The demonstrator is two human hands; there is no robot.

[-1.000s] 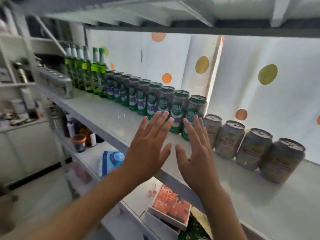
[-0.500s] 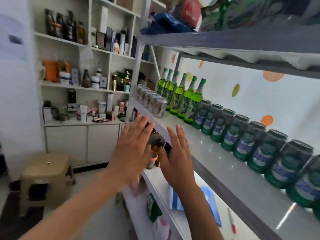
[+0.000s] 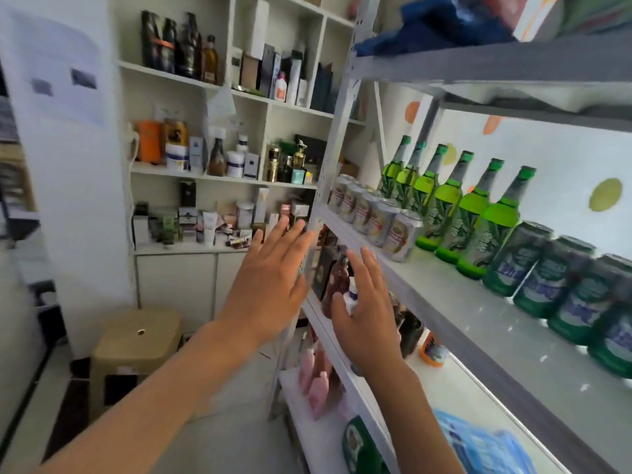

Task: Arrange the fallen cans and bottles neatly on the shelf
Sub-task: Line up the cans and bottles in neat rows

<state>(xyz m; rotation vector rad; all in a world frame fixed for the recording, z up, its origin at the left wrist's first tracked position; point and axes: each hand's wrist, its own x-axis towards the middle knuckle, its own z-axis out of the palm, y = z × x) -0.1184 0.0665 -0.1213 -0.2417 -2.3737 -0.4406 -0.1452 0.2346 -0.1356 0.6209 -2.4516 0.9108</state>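
Two bare hands are raised before a grey metal shelf [image 3: 455, 299]; a tan plastic stool [image 3: 136, 340] stands on the floor at far left; the left hand [image 3: 270, 285] has flat, spread fingers and holds nothing; the right hand [image 3: 367, 313] is likewise splayed and holds nothing; on the shelf stand silver cans [image 3: 372, 213], then green bottles [image 3: 455, 206], then green cans [image 3: 561, 285], all upright in rows

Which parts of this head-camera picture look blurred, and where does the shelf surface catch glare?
Head view: the wall papers at far left and the blue item on the top shelf are smeared; the green bottles stay fairly sharp; small bright glints dot the white shelf near the green cans.
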